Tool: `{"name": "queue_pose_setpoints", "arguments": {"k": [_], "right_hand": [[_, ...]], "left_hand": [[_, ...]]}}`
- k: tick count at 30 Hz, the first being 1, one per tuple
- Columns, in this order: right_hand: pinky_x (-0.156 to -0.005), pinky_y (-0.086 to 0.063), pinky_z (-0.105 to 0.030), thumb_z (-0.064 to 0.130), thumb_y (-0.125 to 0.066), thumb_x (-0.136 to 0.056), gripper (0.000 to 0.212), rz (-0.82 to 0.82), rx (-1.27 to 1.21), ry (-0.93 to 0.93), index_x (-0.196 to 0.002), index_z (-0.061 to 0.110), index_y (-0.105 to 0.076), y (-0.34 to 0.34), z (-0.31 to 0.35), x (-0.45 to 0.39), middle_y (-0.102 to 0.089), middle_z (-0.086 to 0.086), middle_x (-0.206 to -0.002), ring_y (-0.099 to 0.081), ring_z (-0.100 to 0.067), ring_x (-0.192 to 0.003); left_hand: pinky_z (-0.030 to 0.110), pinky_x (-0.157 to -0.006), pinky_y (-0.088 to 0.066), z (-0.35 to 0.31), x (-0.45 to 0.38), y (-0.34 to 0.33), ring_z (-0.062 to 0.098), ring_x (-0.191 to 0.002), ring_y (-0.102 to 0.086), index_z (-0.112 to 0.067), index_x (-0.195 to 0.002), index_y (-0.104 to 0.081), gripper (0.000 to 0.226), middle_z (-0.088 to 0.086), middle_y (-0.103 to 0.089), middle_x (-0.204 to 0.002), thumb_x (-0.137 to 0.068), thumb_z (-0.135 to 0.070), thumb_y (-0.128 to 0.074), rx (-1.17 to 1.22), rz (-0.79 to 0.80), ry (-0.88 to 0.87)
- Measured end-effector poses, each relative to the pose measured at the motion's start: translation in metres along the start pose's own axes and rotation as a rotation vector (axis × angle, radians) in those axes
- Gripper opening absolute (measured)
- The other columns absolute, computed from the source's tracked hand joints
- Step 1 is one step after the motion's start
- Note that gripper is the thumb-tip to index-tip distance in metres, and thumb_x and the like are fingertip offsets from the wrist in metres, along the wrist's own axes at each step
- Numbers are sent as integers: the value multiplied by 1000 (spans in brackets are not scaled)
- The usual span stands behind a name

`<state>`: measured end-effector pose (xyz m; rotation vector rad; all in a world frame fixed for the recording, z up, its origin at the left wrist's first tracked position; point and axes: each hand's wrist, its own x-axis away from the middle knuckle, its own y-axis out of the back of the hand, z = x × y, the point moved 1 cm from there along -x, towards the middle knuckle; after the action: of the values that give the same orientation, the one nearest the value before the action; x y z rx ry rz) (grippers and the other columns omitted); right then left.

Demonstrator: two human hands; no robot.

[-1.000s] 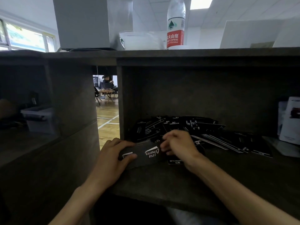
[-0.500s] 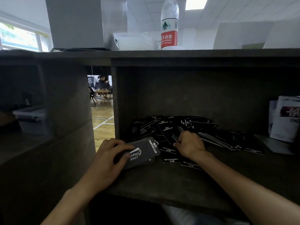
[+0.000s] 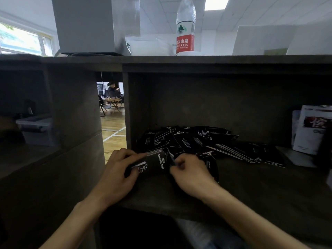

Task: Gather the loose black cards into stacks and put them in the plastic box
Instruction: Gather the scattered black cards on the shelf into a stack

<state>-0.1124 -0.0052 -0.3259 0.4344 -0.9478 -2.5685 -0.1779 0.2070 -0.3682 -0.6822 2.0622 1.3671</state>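
Note:
A heap of loose black cards [image 3: 206, 142] with white print lies spread across the dark shelf [image 3: 251, 186], from its left wall toward the right. My left hand [image 3: 118, 169] grips a stack of black cards [image 3: 154, 163] at the shelf's front left, thumb across its near end. Just right of that stack, my right hand [image 3: 190, 171] pinches a single black card [image 3: 171, 159] held on edge against it. A translucent plastic box [image 3: 38, 128] sits in the left compartment, apart from both hands.
A thick divider wall [image 3: 75, 108] separates the two compartments. White packets [image 3: 312, 130] lean at the shelf's right end. On top stand a water bottle [image 3: 185, 27], a clear plastic container [image 3: 149, 44] and a white box [image 3: 84, 24]. A person sits far off through the gap.
My right hand drew back from the heap toward the stack, now pinching one card beside it. My left hand's stack turned slightly and stayed at the shelf's front left.

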Motion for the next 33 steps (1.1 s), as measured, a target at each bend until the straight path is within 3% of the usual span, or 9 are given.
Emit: {"name": "queue_pose_setpoints", "arguments": {"k": [3, 5, 7, 10, 13, 17, 21, 28, 33], "right_hand": [[-87, -52, -30, 70, -47, -90, 49, 193, -137, 50, -106, 28, -67, -20, 23, 8, -69, 8, -101, -64, -9, -94], [-92, -51, -33, 74, -33, -92, 61, 278, -146, 53, -108, 28, -69, -28, 30, 7, -70, 6, -104, -64, -11, -99], [-82, -52, -29, 62, -34, -99, 53, 239, -181, 9, -104, 23, -69, -29, 26, -6, -73, 0, -97, -67, -11, -88], [-68, -55, -27, 32, -51, -101, 23, -1, -242, -8, -90, 20, -68, -15, 2, -44, -73, -2, -79, -68, -11, -66], [-86, -55, -35, 24, -61, -94, 7, -258, 79, -54, -97, 23, -68, 9, -32, -95, -70, -3, -101, -67, -23, -99], [-104, -43, -46, 48, -67, -88, 45, -178, 543, -224, -117, 14, -62, 19, -54, -129, -48, -15, -139, -43, -33, -129], [-106, -41, -43, 44, -75, -83, 56, -91, 431, -287, -125, 12, -56, 28, -56, -141, -47, -15, -140, -43, -35, -131], [-67, -53, -32, 23, -61, -94, 17, -117, -2, -147, -87, 8, -64, 51, -39, -93, -66, -7, -83, -63, -19, -74], [-56, -47, -27, 28, -64, -91, 11, 28, -86, -59, -89, 24, -54, 14, -8, -7, -63, 1, -75, -60, -13, -58]], "left_hand": [[15, -90, -34, -4, 1, 3, 4, -107, -45, -39, -124, -62, 48, -17, -52, -108, -91, -59, -32, 32, 35, 8], [15, -87, -34, -4, 1, 3, 0, -108, -43, -44, -122, -60, 53, -20, -50, -107, -88, -73, -30, 24, 44, 9], [12, -86, -33, -4, -1, 2, -1, -104, -42, -45, -123, -59, 43, -18, -51, -106, -85, -64, -51, -28, 26, 2], [8, -91, -31, 1, -1, -1, 3, -105, -43, -38, -125, -61, 46, -15, -53, -108, -84, -19, -72, -35, 20, 0], [3, -96, -25, 5, -1, 1, 1, -110, -43, -36, -127, -60, 47, -18, -52, -112, -85, -16, -60, -3, 26, -6], [3, -97, -26, 7, 0, 0, 1, -113, -43, -35, -134, -54, 61, -19, -51, -114, -77, -15, -51, 11, 55, 4], [3, -97, -25, 8, 0, -1, 0, -112, -42, -29, -134, -58, 61, -18, -52, -114, -75, -30, -38, -15, 52, 6], [4, -93, -27, 7, 1, -3, 0, -107, -40, -32, -132, -58, 53, -20, -49, -111, -81, -40, -44, -76, 33, 19], [8, -89, -31, 6, 0, -5, 1, -107, -39, -32, -132, -58, 52, -19, -49, -111, -82, -36, -44, -76, 22, 21]]}}
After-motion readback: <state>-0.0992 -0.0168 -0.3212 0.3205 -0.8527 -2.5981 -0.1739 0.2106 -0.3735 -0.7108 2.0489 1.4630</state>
